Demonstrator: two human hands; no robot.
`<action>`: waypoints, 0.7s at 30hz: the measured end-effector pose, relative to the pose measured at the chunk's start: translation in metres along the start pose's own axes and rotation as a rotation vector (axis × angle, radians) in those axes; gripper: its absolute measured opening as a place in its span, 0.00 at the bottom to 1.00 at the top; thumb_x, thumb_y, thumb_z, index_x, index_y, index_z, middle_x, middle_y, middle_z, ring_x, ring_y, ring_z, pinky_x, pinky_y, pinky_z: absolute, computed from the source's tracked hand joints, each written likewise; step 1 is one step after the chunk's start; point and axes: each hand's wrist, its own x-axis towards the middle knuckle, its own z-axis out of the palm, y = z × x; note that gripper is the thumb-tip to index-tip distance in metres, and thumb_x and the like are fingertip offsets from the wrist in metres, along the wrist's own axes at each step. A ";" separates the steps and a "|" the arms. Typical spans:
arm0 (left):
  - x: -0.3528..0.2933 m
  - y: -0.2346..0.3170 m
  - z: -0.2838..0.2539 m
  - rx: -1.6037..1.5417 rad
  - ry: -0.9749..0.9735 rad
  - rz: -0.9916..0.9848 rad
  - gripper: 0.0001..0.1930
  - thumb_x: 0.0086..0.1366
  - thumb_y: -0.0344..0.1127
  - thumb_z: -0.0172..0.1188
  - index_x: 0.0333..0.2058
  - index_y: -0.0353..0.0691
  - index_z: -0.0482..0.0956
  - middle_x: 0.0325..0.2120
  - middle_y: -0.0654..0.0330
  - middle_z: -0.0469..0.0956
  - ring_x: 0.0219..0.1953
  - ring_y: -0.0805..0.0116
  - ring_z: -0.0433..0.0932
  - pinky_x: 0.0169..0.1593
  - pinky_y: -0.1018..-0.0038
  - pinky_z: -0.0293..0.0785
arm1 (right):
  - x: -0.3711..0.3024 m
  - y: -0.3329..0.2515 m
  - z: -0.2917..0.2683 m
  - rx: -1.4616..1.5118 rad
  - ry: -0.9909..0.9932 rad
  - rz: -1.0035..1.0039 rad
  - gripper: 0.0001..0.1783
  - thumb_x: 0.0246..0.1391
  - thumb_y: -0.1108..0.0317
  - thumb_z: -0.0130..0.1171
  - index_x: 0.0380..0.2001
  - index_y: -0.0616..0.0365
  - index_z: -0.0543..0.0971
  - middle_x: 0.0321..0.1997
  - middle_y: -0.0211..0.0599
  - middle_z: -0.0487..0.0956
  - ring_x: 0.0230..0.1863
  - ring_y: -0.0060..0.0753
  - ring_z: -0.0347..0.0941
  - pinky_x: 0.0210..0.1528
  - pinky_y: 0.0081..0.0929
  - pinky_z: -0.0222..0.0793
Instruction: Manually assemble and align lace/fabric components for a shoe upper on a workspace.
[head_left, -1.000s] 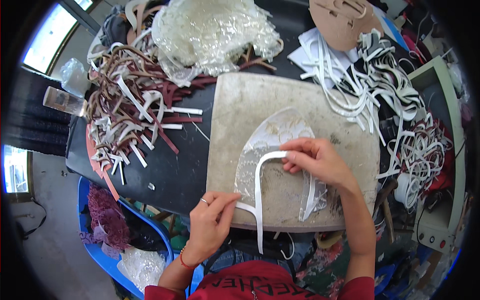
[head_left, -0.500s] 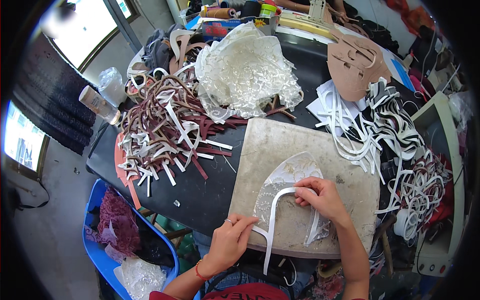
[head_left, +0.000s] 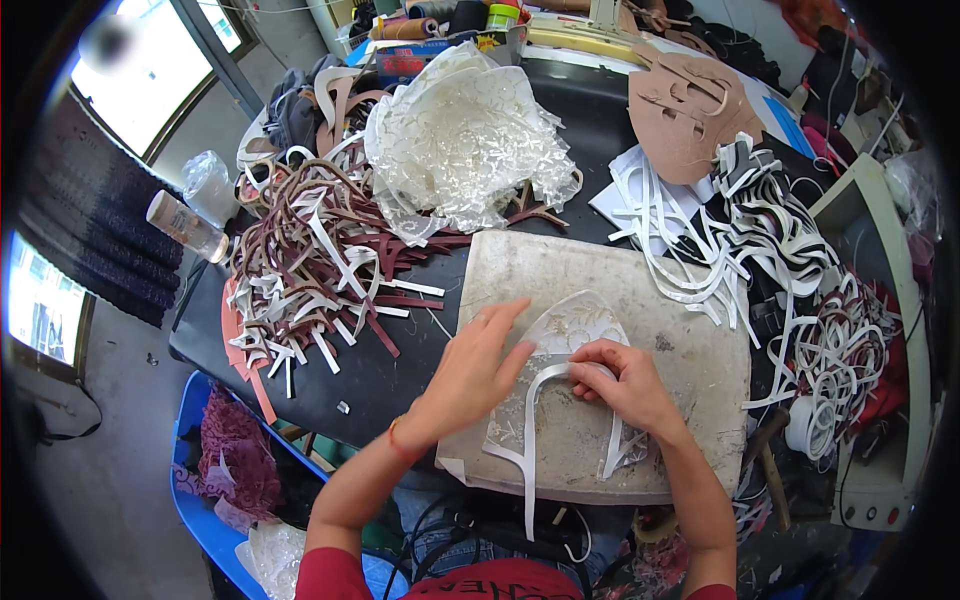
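Observation:
A pale board [head_left: 690, 310] lies on the black table near me. On it rests a shoe-upper-shaped piece of white lace [head_left: 575, 322] with embroidered patterns. A narrow white strip [head_left: 531, 430] curves in an arch over the lace, with a forked end hanging past the board's near edge. My right hand [head_left: 628, 385] pinches this strip at the top of its arch. My left hand [head_left: 475, 365] hovers over the board's left side, its fingers stretched out and holding nothing. Part of the lace is hidden behind my hands.
A heap of maroon and white strips [head_left: 310, 250] lies at left, beside a pile of sequined white lace [head_left: 465, 145]. More white strips [head_left: 690, 265] and brown cut pieces [head_left: 690, 115] are at right. A blue tub [head_left: 190, 500] of scraps stands lower left.
My left hand has let go of the strip's lower left end and moved up and forward, its fingers opening. My right hand still pinches the strip. The whole view has shifted slightly.

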 end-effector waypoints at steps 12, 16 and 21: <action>0.199 -0.031 -0.022 0.071 0.007 0.245 0.11 0.56 0.35 0.60 0.36 0.37 0.78 0.27 0.53 0.78 0.29 0.58 0.77 0.36 0.68 0.71 | -0.057 0.003 -0.064 0.123 0.196 0.057 0.07 0.53 0.73 0.59 0.35 0.65 0.78 0.25 0.31 0.78 0.20 0.15 0.70 0.19 0.12 0.62; 0.275 -0.091 -0.027 0.396 0.225 0.204 0.13 0.53 0.38 0.62 0.35 0.38 0.78 0.33 0.49 0.77 0.37 0.55 0.76 0.45 0.63 0.71 | -0.048 0.019 -0.056 -0.005 0.244 0.092 0.06 0.53 0.73 0.59 0.34 0.64 0.79 0.25 0.29 0.78 0.22 0.15 0.70 0.24 0.13 0.65; 0.297 -0.114 -0.019 0.650 0.409 0.076 0.14 0.50 0.38 0.63 0.36 0.39 0.77 0.37 0.48 0.76 0.45 0.50 0.73 0.49 0.61 0.69 | -0.043 0.024 -0.054 -0.070 0.276 0.084 0.07 0.53 0.72 0.60 0.34 0.64 0.79 0.25 0.30 0.78 0.24 0.15 0.71 0.25 0.15 0.67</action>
